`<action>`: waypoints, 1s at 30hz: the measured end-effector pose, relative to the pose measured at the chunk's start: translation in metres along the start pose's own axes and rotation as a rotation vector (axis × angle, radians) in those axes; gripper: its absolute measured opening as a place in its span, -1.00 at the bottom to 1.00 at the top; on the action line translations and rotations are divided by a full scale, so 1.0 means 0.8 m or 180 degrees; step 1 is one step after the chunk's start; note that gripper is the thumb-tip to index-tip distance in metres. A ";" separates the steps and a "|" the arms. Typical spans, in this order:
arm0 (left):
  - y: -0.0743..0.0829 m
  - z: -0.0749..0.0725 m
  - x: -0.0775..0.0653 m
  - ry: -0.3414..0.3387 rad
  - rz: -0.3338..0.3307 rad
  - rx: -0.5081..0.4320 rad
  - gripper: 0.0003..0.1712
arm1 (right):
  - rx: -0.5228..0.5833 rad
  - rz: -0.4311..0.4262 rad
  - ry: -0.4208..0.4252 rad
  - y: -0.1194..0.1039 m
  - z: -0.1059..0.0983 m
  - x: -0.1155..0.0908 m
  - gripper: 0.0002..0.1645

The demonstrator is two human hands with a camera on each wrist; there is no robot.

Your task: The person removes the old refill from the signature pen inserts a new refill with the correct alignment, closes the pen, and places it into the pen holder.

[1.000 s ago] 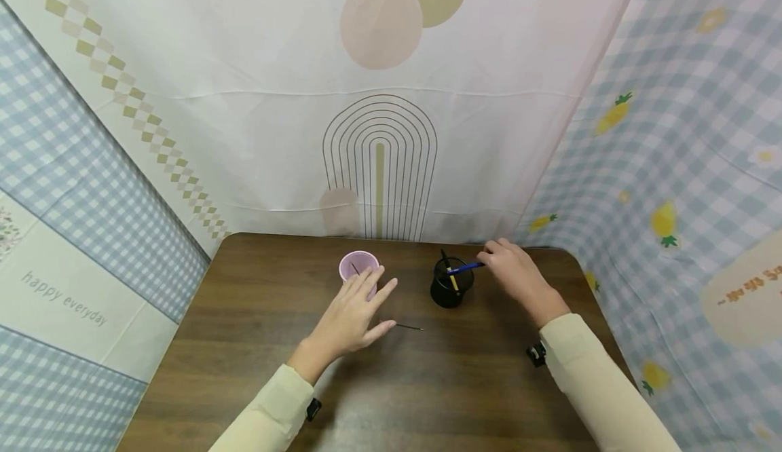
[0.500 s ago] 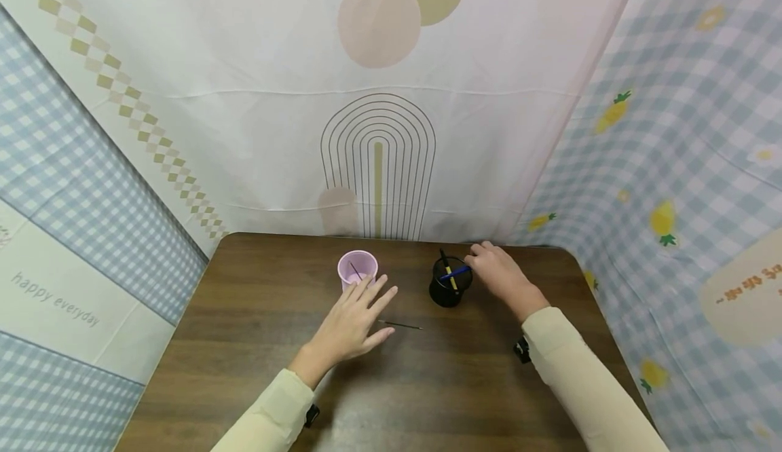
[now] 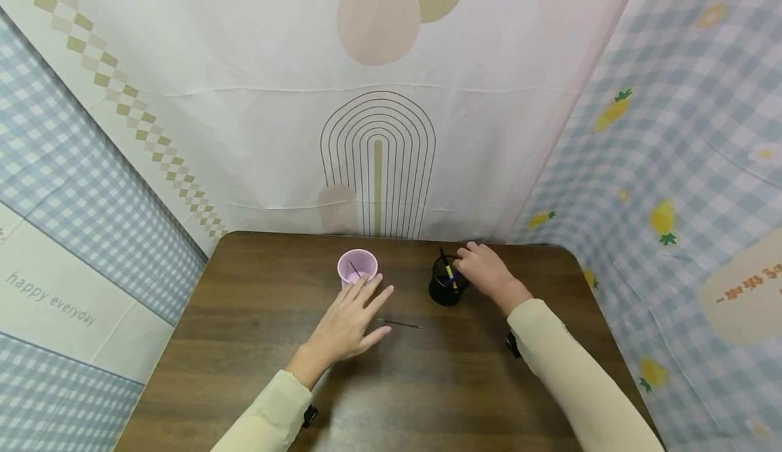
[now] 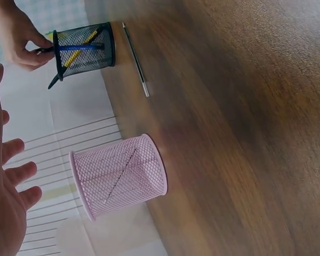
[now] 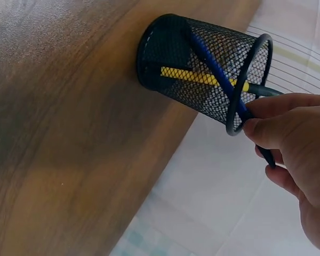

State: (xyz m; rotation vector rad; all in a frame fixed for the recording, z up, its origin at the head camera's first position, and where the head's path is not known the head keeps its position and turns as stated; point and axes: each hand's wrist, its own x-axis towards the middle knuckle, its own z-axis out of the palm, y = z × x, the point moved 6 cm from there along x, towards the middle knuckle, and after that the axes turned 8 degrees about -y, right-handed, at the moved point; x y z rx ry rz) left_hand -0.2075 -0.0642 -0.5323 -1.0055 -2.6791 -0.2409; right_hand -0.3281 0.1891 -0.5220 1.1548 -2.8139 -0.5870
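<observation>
My right hand (image 3: 485, 272) pinches the dark end of a blue pen (image 5: 216, 66) at the rim of a black mesh pen holder (image 5: 149, 53). Most of this pen lies inside the holder, slanting across a yellow pen (image 5: 186, 75) with a dark end that leans there. My left hand (image 3: 343, 326) hovers with spread fingers in front of a pink mesh pen holder (image 4: 96, 184), holding nothing. Inside the pink holder a thin dark stick (image 4: 121, 176) leans, seen through the mesh. Between the two holders lies a thin pen refill (image 4: 135, 60) on the table.
Both holders stand upright towards the back of the brown wooden table (image 3: 391, 391). Behind it hangs a white patterned cloth (image 3: 269, 153). Checked blue cloths border the left and right sides.
My right hand has moved left and down to the black holder, carrying the blue pen from across its rim to inside it. My left hand has barely moved.
</observation>
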 end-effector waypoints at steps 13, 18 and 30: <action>0.009 0.008 0.005 -0.0002 0.0065 0.0165 -0.12 | 0.0060 0.0000 -0.0179 0.000 0.016 -0.001 -0.60; 0.008 0.008 0.003 -0.0019 0.0044 0.0146 -0.12 | 0.0164 0.0032 -0.0180 0.000 0.019 -0.003 -0.63; -0.014 -0.010 0.000 0.0075 -0.0038 0.0192 -0.16 | 0.0574 0.0222 0.0257 0.016 0.007 -0.018 -0.65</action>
